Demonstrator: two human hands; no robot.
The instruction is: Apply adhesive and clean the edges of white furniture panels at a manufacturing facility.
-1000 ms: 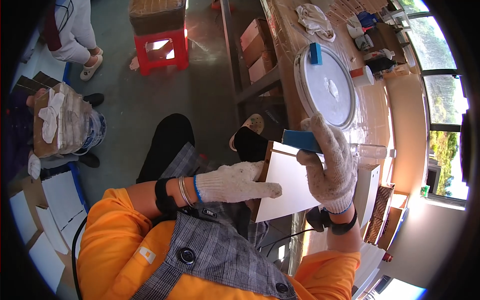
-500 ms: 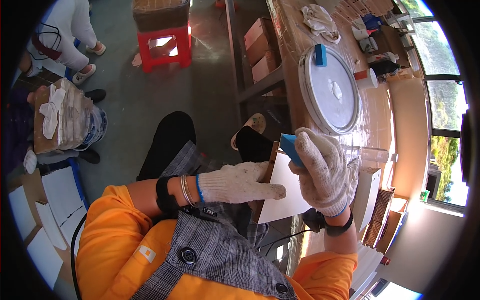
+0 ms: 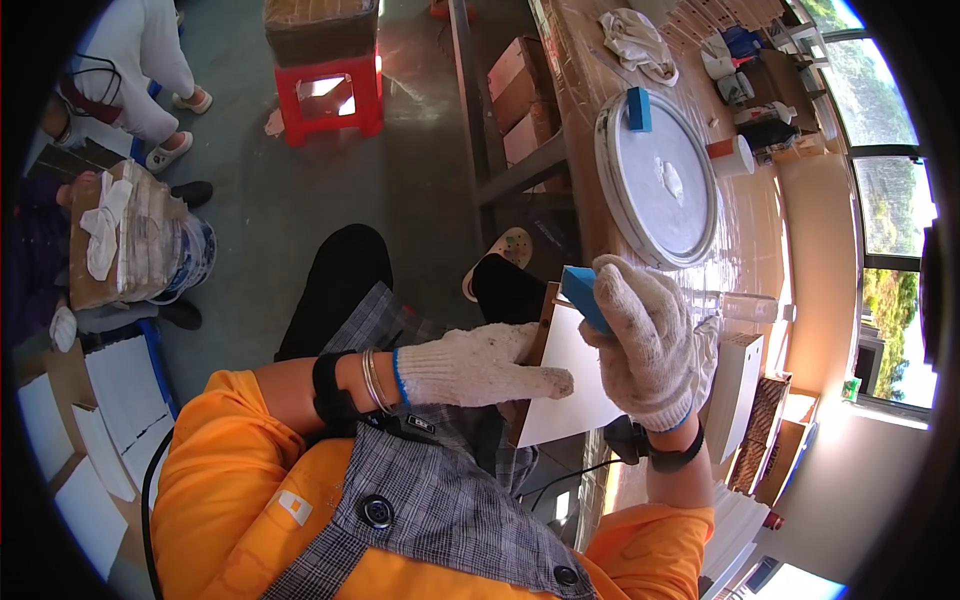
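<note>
My left hand [image 3: 475, 366], in a white knit glove, grips a white panel [image 3: 566, 395] with brown edges. Its thumb lies on the white face near the panel's left edge, and the other fingers are partly hidden at that edge. My right hand [image 3: 648, 345], gloved the same way, is closed around a blue rectangular block [image 3: 583, 296] that sticks out past its fingers on the left. This hand is over the panel's right part and hides it; whether the block touches the panel, I cannot tell.
A workbench [image 3: 590, 195] runs along the right, bearing a round grey lid [image 3: 655, 215] with a second blue block [image 3: 639, 109] on it. A white cloth [image 3: 640, 45] lies farther back. A red stool [image 3: 330, 100] carries a box. Other people are at the left, beside a wrapped carton [image 3: 140, 250].
My right hand and the blue block have shifted very slightly to the right. My left hand keeps the same grip on the panel.
</note>
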